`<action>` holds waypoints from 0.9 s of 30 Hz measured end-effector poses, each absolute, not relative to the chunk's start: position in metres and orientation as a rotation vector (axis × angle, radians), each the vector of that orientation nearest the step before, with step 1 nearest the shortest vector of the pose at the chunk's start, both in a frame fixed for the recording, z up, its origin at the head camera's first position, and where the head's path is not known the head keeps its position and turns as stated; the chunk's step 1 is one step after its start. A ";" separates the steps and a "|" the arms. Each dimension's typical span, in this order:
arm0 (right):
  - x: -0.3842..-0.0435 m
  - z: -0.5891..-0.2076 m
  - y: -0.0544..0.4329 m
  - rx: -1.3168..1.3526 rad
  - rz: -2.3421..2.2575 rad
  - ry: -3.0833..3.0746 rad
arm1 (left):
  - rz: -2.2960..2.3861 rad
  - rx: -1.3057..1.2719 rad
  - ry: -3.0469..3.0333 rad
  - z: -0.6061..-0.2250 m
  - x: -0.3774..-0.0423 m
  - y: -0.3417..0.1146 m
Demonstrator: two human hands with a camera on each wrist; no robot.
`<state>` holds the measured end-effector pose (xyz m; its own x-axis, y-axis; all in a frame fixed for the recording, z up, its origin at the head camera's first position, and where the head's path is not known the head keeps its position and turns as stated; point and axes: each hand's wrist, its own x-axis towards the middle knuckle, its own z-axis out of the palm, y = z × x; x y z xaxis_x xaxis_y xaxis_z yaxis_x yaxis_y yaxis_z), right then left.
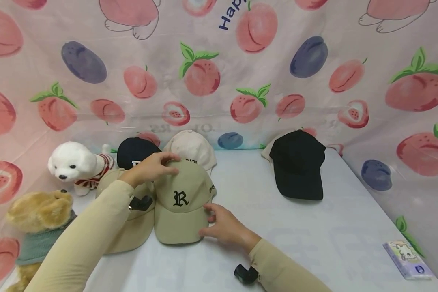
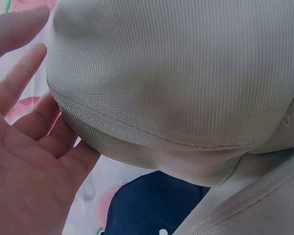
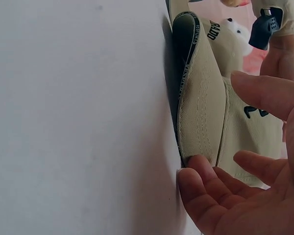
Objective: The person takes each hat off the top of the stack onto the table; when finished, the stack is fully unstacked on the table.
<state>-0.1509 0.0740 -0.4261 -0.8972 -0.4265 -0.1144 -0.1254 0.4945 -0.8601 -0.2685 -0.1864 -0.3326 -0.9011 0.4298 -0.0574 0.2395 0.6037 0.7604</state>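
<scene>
A khaki baseball cap (image 1: 182, 186) with a dark letter R on its front lies in the middle of the row, brim toward me. My left hand (image 1: 151, 166) touches the top of its crown; in the left wrist view the spread fingers (image 2: 51, 117) lie along the crown's edge. At the brim's right side is my right hand (image 1: 228, 227). Its fingertips (image 3: 188, 176) meet the brim's edge in the right wrist view, with the thumb held apart. A tan cap (image 1: 140, 231) sits directly to the left, partly covered by my left forearm.
Behind are a navy cap (image 1: 135, 148) and a cream cap (image 1: 190, 146). A black cap (image 1: 299, 166) overlaps a beige one (image 1: 267, 152) at the right. A white plush dog (image 1: 73, 160) and a brown plush bear (image 1: 40, 211) stand left. A tissue pack (image 1: 406, 259) lies at the right edge.
</scene>
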 end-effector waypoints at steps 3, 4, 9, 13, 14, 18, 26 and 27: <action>-0.149 -0.425 0.075 -0.460 -1.353 2.421 | 1.176 0.546 2.588 -0.332 -0.265 -0.186; -0.148 -0.425 0.075 -0.462 -1.351 2.419 | 1.173 0.544 2.586 -0.332 -0.264 -0.186; -0.144 -0.425 0.075 -0.466 -1.352 2.402 | 1.161 0.543 2.589 -0.330 -0.258 -0.187; -0.141 -0.425 0.075 -0.487 -1.351 2.400 | 1.145 0.567 2.606 -0.330 -0.255 -0.189; -0.140 -0.425 0.075 -0.493 -1.350 2.400 | 1.144 0.568 2.605 -0.330 -0.255 -0.189; -0.137 -0.425 0.075 -0.519 -1.346 2.400 | 1.137 0.581 2.603 -0.329 -0.253 -0.190; -0.135 -0.424 0.075 -0.554 -1.331 2.409 | 1.153 0.606 2.586 -0.325 -0.249 -0.191; -0.135 -0.424 0.075 -0.556 -1.329 2.410 | 1.152 0.608 2.585 -0.325 -0.249 -0.191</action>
<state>-0.1347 0.0754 -0.4241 -0.8686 -0.4855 -0.0987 -0.1755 0.4878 -0.8552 -0.2488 -0.1913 -0.3248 -0.8828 0.4666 -0.0532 0.2724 0.6011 0.7513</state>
